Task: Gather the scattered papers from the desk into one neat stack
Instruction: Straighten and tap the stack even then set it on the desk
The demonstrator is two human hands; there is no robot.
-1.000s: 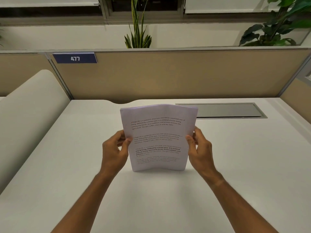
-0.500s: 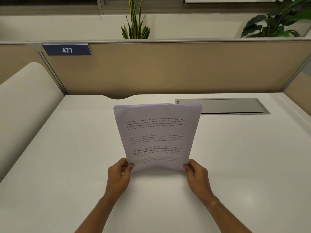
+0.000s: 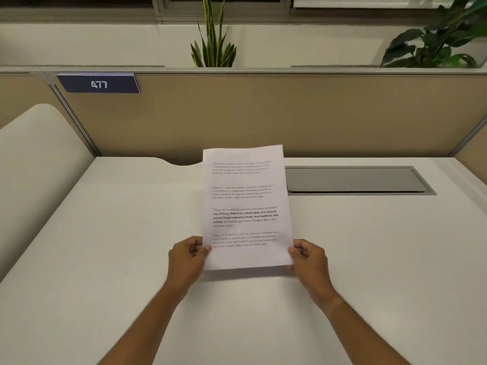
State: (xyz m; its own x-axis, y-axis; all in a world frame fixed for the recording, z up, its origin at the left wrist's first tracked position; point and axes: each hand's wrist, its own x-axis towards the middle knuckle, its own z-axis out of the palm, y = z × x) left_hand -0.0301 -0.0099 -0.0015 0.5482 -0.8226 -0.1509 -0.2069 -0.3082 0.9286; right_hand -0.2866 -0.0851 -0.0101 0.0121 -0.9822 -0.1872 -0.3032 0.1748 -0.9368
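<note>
A stack of white printed papers [image 3: 246, 201] is held over the middle of the white desk [image 3: 118, 246], its printed face toward me, its edges lined up. My left hand [image 3: 187, 259] pinches the stack's lower left edge. My right hand [image 3: 309, 258] pinches its lower right edge. The stack's lower edge is just above or on the desk; I cannot tell which. No other loose sheets show on the desk.
A grey cable hatch [image 3: 355, 179] is set into the desk behind and right of the stack. A beige partition [image 3: 316, 114] with a blue "477" plate [image 3: 98, 84] closes the back. A curved cream panel [image 3: 34, 167] stands at the left. Plants [image 3: 214, 46] rise behind the partition.
Both hands slid from the stack's middle sides down to its lower corners. The stack, first bowed and standing on end, now looks flat and leans further back toward the partition.
</note>
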